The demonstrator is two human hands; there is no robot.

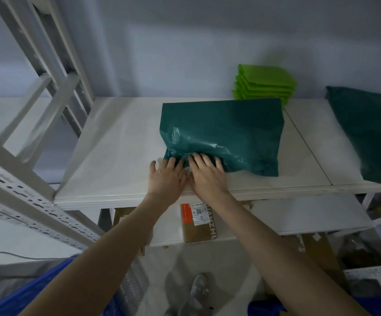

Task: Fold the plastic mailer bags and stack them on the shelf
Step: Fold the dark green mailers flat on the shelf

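Left hand (165, 176) and right hand (208, 175) side by side, fingers flat, pressing dark green plastic mailer bag's (223, 135) crumpled near-left corner onto white shelf (116, 156), near its front edge.

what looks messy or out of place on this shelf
The near-left corner of the dark green mailer bag is bunched and wrinkled under the left hand and right hand. The light green stack behind it is fanned, not squared.

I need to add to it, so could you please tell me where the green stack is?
In the head view, the green stack sits at the shelf's back against the wall, just behind the teal bag's far right corner.
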